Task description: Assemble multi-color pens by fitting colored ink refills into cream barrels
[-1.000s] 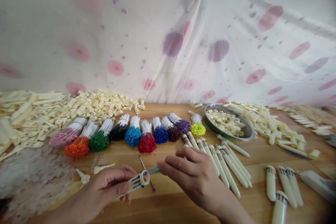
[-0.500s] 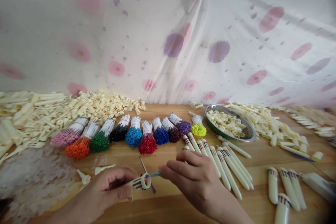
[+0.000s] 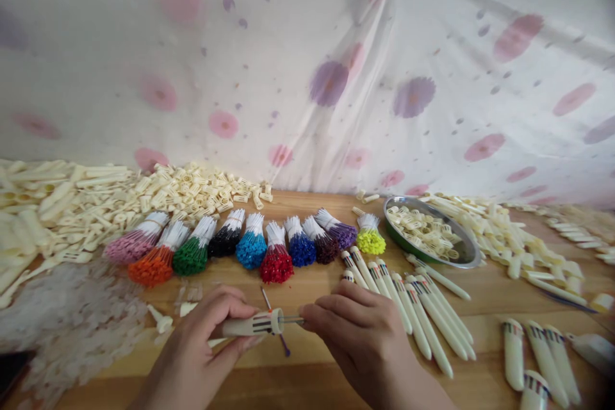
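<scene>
My left hand (image 3: 211,333) is wrapped round a cream multicolour pen barrel (image 3: 252,325), which has dark slots along its side and a round open end facing right. Some small coloured tips show at that end. With its fingers pinched, my right hand (image 3: 358,333) holds what looks like slim tweezers (image 3: 291,319); two thin prongs reach the barrel's opening. Whether they grip anything inside is hidden. Below the barrel, a thin purple-tipped refill (image 3: 286,349) lies on the table, partly covered.
Bundles of coloured refills, such as the red bundle (image 3: 277,259), stand in a row behind my hands. Filled pens (image 3: 418,314) lie at the right, near a metal bowl (image 3: 473,255) of cream parts. Clear plastic pieces (image 3: 81,327) and a cream parts pile (image 3: 192,192) cover the left.
The barrel has turned more level, its open end facing my right hand more directly. The tweezers have shifted slightly right and straightened towards the opening. The whole view has shifted a little.
</scene>
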The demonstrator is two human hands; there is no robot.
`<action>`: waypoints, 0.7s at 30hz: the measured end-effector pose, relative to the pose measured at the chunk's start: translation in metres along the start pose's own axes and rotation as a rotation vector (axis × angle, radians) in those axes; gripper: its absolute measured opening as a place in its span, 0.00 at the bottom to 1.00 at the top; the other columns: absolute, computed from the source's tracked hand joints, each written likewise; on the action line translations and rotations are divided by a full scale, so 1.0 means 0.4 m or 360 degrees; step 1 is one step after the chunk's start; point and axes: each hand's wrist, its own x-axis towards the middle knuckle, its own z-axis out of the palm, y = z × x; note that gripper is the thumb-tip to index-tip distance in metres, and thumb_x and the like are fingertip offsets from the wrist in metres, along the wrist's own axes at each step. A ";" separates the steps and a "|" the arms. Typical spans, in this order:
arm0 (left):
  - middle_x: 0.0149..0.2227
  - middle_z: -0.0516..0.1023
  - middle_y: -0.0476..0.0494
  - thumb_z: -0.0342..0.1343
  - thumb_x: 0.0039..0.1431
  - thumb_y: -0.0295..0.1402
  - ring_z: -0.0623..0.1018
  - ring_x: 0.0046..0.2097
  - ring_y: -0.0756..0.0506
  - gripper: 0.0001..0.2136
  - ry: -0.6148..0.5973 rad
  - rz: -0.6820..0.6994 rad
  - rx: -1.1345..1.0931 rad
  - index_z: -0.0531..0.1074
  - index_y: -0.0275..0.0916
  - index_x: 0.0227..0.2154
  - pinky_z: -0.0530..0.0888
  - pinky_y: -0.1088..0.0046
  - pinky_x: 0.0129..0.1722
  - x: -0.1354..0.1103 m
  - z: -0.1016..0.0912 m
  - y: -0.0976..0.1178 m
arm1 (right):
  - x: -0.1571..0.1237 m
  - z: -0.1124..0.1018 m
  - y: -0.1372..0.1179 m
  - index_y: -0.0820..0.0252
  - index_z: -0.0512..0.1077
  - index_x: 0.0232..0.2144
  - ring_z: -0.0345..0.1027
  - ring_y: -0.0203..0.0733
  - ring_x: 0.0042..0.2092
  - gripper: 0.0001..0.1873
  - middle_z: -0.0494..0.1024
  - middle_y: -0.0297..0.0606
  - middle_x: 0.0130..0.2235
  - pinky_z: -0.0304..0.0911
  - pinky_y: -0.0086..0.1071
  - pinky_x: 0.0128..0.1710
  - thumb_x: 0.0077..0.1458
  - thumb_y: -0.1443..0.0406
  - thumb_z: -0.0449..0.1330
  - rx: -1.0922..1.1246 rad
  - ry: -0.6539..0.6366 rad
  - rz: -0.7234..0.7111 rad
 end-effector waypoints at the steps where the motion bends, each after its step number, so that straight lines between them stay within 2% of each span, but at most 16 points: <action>1: 0.33 0.76 0.51 0.58 0.49 0.25 0.77 0.36 0.47 0.07 0.0023 0.0044 0.0034 0.72 0.46 0.29 0.74 0.79 0.33 -0.001 0.000 0.002 | 0.000 0.002 0.000 0.61 0.73 0.31 0.61 0.35 0.25 0.11 0.74 0.34 0.24 0.55 0.29 0.24 0.60 0.71 0.51 0.0012 0.0003 -0.0005; 6: 0.33 0.75 0.51 0.57 0.50 0.25 0.77 0.36 0.48 0.08 0.0074 0.0167 0.0097 0.73 0.47 0.31 0.75 0.80 0.33 -0.012 0.000 0.004 | -0.002 0.011 -0.001 0.61 0.73 0.31 0.63 0.35 0.26 0.12 0.74 0.34 0.23 0.56 0.29 0.24 0.61 0.71 0.50 0.0000 0.0015 -0.0054; 11: 0.34 0.76 0.51 0.59 0.50 0.26 0.78 0.37 0.47 0.09 0.0108 0.0225 0.0163 0.75 0.48 0.32 0.75 0.81 0.33 -0.015 -0.003 -0.012 | -0.009 0.010 -0.001 0.63 0.73 0.34 0.64 0.35 0.26 0.12 0.75 0.35 0.25 0.55 0.30 0.22 0.61 0.70 0.50 -0.0110 0.0066 -0.0201; 18: 0.36 0.77 0.49 0.59 0.52 0.28 0.78 0.38 0.46 0.08 0.0201 0.0302 0.0371 0.75 0.47 0.35 0.75 0.75 0.37 -0.018 -0.010 -0.015 | -0.010 0.012 0.003 0.65 0.73 0.34 0.67 0.36 0.27 0.08 0.77 0.37 0.27 0.59 0.30 0.23 0.60 0.70 0.53 -0.0197 0.0126 -0.0300; 21: 0.36 0.78 0.48 0.59 0.52 0.29 0.78 0.38 0.45 0.07 0.0220 0.0335 0.0408 0.74 0.47 0.35 0.75 0.74 0.37 -0.019 -0.011 -0.013 | -0.004 0.001 -0.001 0.65 0.74 0.35 0.68 0.36 0.28 0.10 0.78 0.37 0.27 0.62 0.30 0.24 0.61 0.71 0.52 -0.0219 0.0083 -0.0310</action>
